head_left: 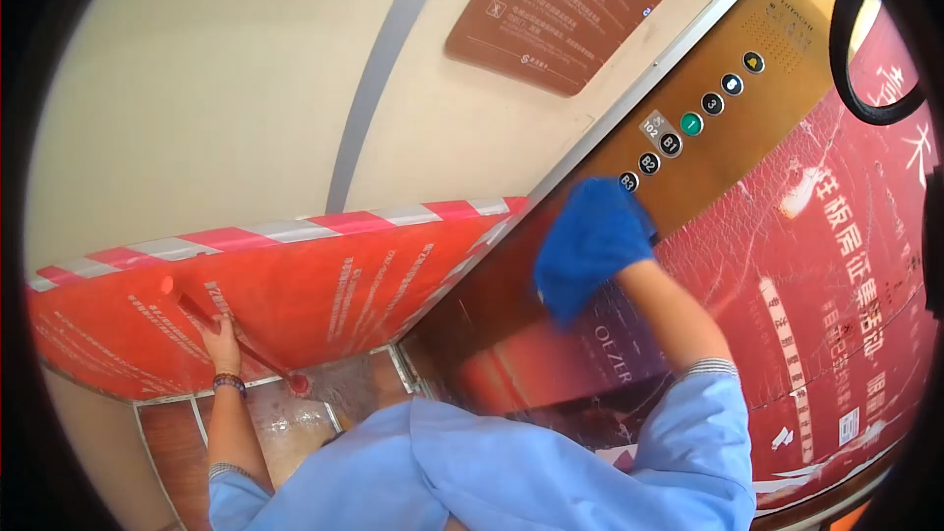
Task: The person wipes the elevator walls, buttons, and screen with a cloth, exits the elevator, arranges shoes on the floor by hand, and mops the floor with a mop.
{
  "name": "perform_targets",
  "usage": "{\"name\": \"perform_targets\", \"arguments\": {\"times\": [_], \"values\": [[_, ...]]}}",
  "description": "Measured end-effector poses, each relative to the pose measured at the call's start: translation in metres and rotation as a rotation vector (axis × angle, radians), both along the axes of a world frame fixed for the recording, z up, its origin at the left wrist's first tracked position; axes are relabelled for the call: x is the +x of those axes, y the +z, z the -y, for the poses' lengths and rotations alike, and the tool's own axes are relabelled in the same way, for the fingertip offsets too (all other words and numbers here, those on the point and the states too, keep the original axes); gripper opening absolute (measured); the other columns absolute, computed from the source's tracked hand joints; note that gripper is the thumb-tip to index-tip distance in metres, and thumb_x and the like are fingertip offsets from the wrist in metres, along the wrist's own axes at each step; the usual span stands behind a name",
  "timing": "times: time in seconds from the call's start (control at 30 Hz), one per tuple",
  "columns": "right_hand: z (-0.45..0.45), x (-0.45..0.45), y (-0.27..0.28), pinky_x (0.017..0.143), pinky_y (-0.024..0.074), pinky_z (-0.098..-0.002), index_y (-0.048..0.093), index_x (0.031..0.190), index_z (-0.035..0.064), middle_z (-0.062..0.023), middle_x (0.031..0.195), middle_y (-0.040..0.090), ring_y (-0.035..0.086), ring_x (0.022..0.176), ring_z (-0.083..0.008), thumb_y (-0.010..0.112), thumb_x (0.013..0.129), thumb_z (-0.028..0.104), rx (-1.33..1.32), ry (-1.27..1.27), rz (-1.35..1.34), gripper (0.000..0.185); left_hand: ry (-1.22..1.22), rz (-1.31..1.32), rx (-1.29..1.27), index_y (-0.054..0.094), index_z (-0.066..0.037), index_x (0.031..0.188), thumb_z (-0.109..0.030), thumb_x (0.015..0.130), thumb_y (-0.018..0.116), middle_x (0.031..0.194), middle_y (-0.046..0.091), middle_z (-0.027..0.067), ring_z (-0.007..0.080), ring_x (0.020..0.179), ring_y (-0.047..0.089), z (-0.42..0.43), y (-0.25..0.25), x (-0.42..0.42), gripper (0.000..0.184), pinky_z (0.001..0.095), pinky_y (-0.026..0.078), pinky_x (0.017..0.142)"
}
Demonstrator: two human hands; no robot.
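My left hand (222, 342) is closed around the red handle (258, 356) of what looks like a mop. The handle slants down to the floor, where a blurred grey mop head (352, 391) lies. A blue cloth (593, 244) covers my right hand (634, 277), so its fingers are hidden. This cloth is bunched against the brown metal elevator panel (716, 155), just below the B3 button (628, 182). Several round buttons run up the panel in a row, and one green button (692, 124) stands out.
Red boarding (295, 285) with a striped top edge covers the lower wall at left. A brown notice (575, 15) hangs on the cream wall (216, 88). Cracked red poster sheeting (787, 265) lies right of the panel. A black loop (846, 49) crosses the upper right.
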State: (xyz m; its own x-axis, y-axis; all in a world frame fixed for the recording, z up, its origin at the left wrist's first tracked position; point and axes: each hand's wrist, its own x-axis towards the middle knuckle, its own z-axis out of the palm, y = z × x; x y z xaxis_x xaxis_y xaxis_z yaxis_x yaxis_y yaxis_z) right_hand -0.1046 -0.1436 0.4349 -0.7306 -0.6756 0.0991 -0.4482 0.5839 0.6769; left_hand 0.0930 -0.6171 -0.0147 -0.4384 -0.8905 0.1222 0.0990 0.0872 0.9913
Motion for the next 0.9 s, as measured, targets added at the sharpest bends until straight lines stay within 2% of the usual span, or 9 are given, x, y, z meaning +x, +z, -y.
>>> {"name": "perform_targets", "arguments": {"times": [0.17, 0.3, 0.43, 0.5, 0.53, 0.57, 0.63, 0.8, 0.9], "values": [[0.018, -0.028, 0.067, 0.064, 0.049, -0.0402, 0.067, 0.068, 0.0074, -0.0154, 0.072, 0.065, 0.065, 0.071, -0.0314, 0.066, 0.066, 0.029, -0.072, 0.138, -0.367, 0.022, -0.134, 0.012, 0.167, 0.058, -0.004, 0.077, -0.013, 0.091, 0.057, 0.076, 0.058, 0.001, 0.0122, 0.069, 0.053, 0.006, -0.004, 0.003, 0.017, 0.028, 0.043, 0.065], [0.01, -0.024, 0.013, 0.064, 0.0487, -0.0394, 0.066, 0.069, 0.0071, -0.0154, 0.074, 0.065, 0.064, 0.072, -0.0309, 0.066, 0.068, 0.028, -0.115, 0.114, -0.302, 0.02, -0.044, -0.017, 0.068, 0.056, -0.003, 0.079, -0.013, 0.091, 0.056, 0.074, 0.058, 0.0016, 0.0118, 0.063, 0.053, -0.001, 0.004, 0.001, 0.016, 0.0275, 0.043, 0.059], [-0.014, -0.007, -0.046, 0.064, 0.0484, -0.0387, 0.065, 0.071, 0.0067, -0.0153, 0.075, 0.065, 0.064, 0.073, -0.0305, 0.066, 0.07, 0.026, -0.14, 0.071, -0.149, 0.019, -0.026, -0.029, 0.039, 0.055, -0.004, 0.081, -0.011, 0.091, 0.057, 0.075, 0.058, 0.0014, 0.0116, 0.063, 0.052, 0.017, -0.04, -0.002, 0.013, 0.0273, 0.043, 0.057], [-0.027, 0.001, -0.054, 0.064, 0.0483, -0.0383, 0.065, 0.072, 0.0066, -0.0153, 0.076, 0.065, 0.063, 0.074, -0.0302, 0.066, 0.071, 0.025, -0.154, 0.069, -0.098, 0.019, -0.037, -0.027, 0.051, 0.053, -0.006, 0.081, -0.01, 0.092, 0.057, 0.07, 0.056, 0.0005, 0.0107, 0.058, 0.051, 0.012, -0.028, -0.004, 0.013, 0.0265, 0.042, 0.053], [-0.032, 0.007, -0.048, 0.064, 0.0482, -0.0381, 0.065, 0.072, 0.0065, -0.0153, 0.076, 0.065, 0.063, 0.074, -0.0301, 0.066, 0.072, 0.025, -0.156, 0.075, -0.084, 0.019, -0.086, -0.001, 0.113, 0.055, -0.005, 0.082, -0.01, 0.091, 0.057, 0.075, 0.058, 0.0017, 0.0129, 0.065, 0.053, 0.006, -0.011, 0.001, 0.01, 0.0283, 0.044, 0.06], [-0.034, 0.011, -0.037, 0.065, 0.0481, -0.0379, 0.065, 0.072, 0.0064, -0.0153, 0.077, 0.065, 0.063, 0.075, -0.03, 0.066, 0.072, 0.025, -0.159, 0.087, -0.078, 0.018, -0.137, 0.029, 0.171, 0.056, -0.003, 0.083, -0.009, 0.089, 0.057, 0.08, 0.06, 0.0029, 0.0151, 0.072, 0.056, 0.003, 0.006, 0.007, 0.009, 0.0301, 0.046, 0.067], [-0.039, 0.02, -0.004, 0.065, 0.0478, -0.0377, 0.064, 0.073, 0.0063, -0.015, 0.077, 0.065, 0.063, 0.075, -0.0297, 0.065, 0.073, 0.024, -0.175, 0.114, -0.117, 0.017, -0.04, 0.021, 0.06, 0.057, -0.003, 0.084, -0.009, 0.089, 0.056, 0.082, 0.06, 0.0042, 0.0163, 0.075, 0.057, 0.015, -0.026, -0.002, 0.008, 0.0314, 0.047, 0.07], [-0.042, 0.018, 0.123, 0.066, 0.0468, -0.0373, 0.063, 0.072, 0.0063, -0.0132, 0.076, 0.062, 0.06, 0.075, -0.0289, 0.064, 0.073, 0.02, -0.252, 0.233, -0.482, 0.014, 0.045, -0.043, -0.079, 0.053, -0.007, 0.079, -0.01, 0.088, 0.055, 0.07, 0.054, -0.0003, 0.0117, 0.063, 0.05, 0.013, -0.033, -0.011, 0.011, 0.0287, 0.043, 0.06], [-0.031, 0.013, 0.176, 0.067, 0.0462, -0.037, 0.062, 0.072, 0.0062, -0.0122, 0.076, 0.061, 0.059, 0.075, -0.0285, 0.064, 0.074, 0.018, -0.331, 0.311, -0.698, 0.012, 0.019, -0.043, -0.005, 0.054, -0.006, 0.08, -0.01, 0.088, 0.055, 0.071, 0.055, 0.0008, 0.0134, 0.062, 0.051, 0.016, -0.033, -0.012, 0.009, 0.0308, 0.044, 0.06]]}}
